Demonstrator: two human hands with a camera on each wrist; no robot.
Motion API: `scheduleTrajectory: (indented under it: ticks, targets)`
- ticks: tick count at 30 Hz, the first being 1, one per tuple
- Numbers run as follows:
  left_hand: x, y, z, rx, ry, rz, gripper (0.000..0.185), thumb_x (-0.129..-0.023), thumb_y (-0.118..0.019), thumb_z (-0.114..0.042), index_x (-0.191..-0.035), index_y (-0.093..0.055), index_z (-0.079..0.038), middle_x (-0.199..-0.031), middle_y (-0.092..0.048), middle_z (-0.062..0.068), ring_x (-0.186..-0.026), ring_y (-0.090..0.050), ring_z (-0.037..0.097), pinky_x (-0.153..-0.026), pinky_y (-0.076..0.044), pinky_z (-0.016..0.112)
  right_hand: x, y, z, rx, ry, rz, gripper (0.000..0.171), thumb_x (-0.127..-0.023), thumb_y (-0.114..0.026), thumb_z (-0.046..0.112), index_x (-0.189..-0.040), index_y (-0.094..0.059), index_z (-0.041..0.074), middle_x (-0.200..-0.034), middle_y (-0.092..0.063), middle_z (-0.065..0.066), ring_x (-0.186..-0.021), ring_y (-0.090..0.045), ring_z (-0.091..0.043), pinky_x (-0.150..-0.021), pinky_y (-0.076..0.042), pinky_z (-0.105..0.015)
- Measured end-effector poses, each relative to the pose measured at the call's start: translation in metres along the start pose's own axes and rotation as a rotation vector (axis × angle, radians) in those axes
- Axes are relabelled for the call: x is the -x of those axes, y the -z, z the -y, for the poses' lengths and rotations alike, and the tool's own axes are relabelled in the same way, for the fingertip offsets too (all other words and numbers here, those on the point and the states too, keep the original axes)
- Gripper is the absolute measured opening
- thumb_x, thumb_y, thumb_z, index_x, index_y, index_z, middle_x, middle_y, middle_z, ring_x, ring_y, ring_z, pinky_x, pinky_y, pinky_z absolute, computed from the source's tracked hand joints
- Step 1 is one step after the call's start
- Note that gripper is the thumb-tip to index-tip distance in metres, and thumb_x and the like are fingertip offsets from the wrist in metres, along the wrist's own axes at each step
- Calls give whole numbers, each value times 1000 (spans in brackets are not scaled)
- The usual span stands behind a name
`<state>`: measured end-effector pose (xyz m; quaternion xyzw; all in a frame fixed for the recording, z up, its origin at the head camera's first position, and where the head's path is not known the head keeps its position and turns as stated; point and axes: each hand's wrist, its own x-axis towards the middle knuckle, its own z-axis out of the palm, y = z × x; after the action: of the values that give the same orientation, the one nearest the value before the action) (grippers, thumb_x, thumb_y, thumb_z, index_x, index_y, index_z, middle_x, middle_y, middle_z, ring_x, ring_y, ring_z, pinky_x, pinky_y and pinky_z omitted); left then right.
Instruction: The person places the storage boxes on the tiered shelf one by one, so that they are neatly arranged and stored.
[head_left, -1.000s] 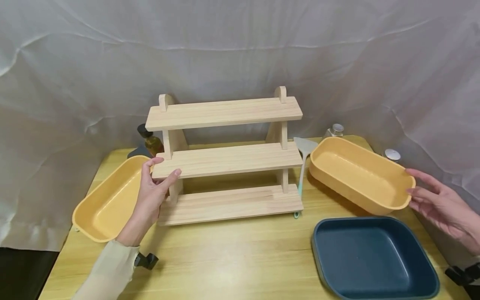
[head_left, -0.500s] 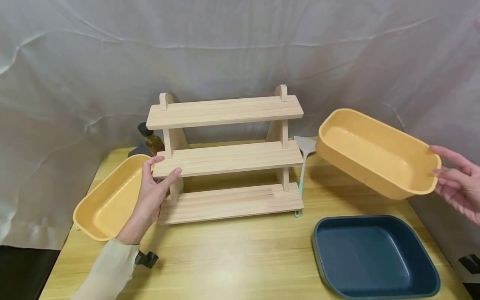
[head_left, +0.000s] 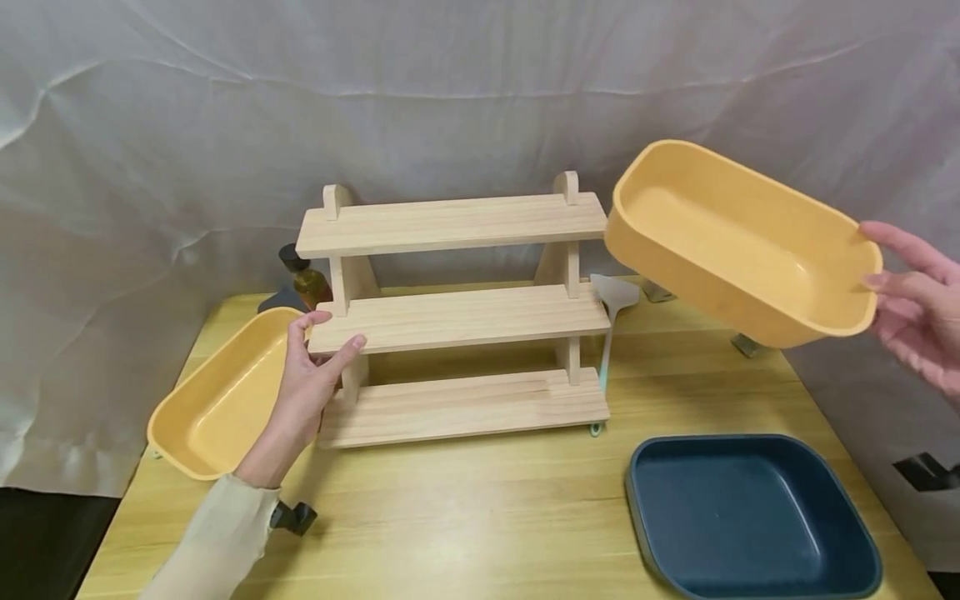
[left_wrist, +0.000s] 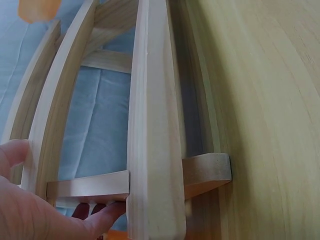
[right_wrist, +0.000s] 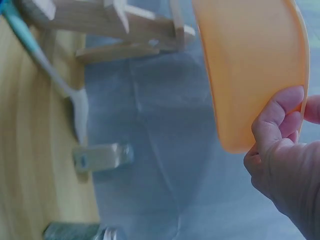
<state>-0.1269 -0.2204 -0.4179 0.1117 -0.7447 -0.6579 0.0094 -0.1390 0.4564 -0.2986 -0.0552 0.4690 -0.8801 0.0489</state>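
Note:
A three-tier wooden shelf rack (head_left: 457, 321) stands at the middle of the table. My left hand (head_left: 307, 387) grips the left end of its middle board, with the thumb on the front edge; in the left wrist view some fingers reach behind the side support (left_wrist: 92, 186). At the right, my right hand (head_left: 918, 304) pinches the end rim of a yellow rectangular bin (head_left: 738, 242). This bin hangs tilted in the air, its far left corner beside the top board. A second yellow bin (head_left: 217, 408) lies at the left, partly behind my left forearm.
A dark blue bin (head_left: 750, 517) sits at the front right. Behind the rack's left side is a dark-capped bottle (head_left: 306, 279). A spatula (head_left: 611, 308) leans by the right side. Two glass jars, one nearer the spatula (right_wrist: 100, 157) and another (right_wrist: 75, 231), stand at the back right.
My right hand has lifted the yellow bin off the right of the table, then up and leftward toward the rack's top board. The left hand has kept its grip on the rack.

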Motion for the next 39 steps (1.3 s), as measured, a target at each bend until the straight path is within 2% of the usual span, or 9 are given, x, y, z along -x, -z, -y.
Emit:
scheduleTrajectory:
  ticks: [2,5,9,12,19,27,30,34,39]
  targets:
    - [0,0,0,0,0,-2,65,-103,-80,-36,-150,-35,-30,-104,-46,6,-83,-47,15,-61,-37,25,-6,-14,-2,-29,7,16,58,-110,-35,-18,-158,-54,8,-143,-65,-15,-99,-78,-41,-78,-63,-37]
    - [-1,0,0,1,-1,-4,65,-103,-80,-36,-150,-35,-30,-104,-46,6,-82,-47,14,-61,-37,25,-16,-33,-5,-23,6,24,55,-110,-36,-18,-157,-54,6,-139,-66,-18,-94,-78,-40,-78,-63,-38]
    - [-1,-1,0,7,3,-1,66,-103,-80,-36,-150,-35,-31,-104,-46,6,-83,-46,14,-61,-37,25,-28,-58,-7,9,-49,-45,54,-110,-41,-18,-153,-58,9,-120,-70,-22,-68,-71,-31,-66,-64,-34]
    - [-1,-1,0,9,2,4,66,-103,-79,-36,-151,-34,-30,-105,-46,6,-84,-47,14,-61,-37,25,-38,-74,-10,1,-89,-58,55,-109,-42,-19,-153,-59,10,-114,-69,-22,-61,-63,-28,-61,-62,-33]
    - [0,0,-1,1,2,-3,66,-103,-80,-36,-150,-34,-29,-97,-48,5,-81,-47,15,-60,-37,25,-66,-111,-24,-50,-140,10,57,-107,-43,-21,-155,-56,7,-125,-65,-23,-66,-68,-28,-66,-64,-35]
    - [-1,-1,-1,8,-8,0,66,-103,-80,-35,-150,-34,-29,-90,-46,2,-78,-45,14,-59,-36,25,-97,-154,-41,-44,-178,-25,57,-102,-52,-24,-149,-59,7,-134,-60,-21,-82,-73,-33,-74,-65,-38]
    - [-1,0,-1,17,-11,0,65,-103,-80,-35,-149,-35,-29,-88,-49,2,-78,-46,13,-59,-37,25,-107,-168,-48,-18,-183,-22,55,-101,-54,-24,-147,-60,6,-132,-60,-21,-80,-72,-30,-72,-64,-36]
    - [0,0,-1,-1,-7,-8,66,-103,-80,-37,-150,-35,-29,-103,-48,5,-84,-48,14,-64,-39,27,-118,-183,-58,21,-181,-5,52,-101,-55,-23,-145,-59,5,-125,-62,-22,-70,-69,-26,-66,-61,-32]
    - [0,0,-1,-16,-5,-16,67,-103,-79,-38,-152,-34,-29,-120,-44,6,-92,-50,16,-69,-42,29,-128,-198,-67,55,-179,19,51,-101,-56,-22,-144,-59,4,-131,-58,-22,-71,-67,-24,-67,-61,-31]
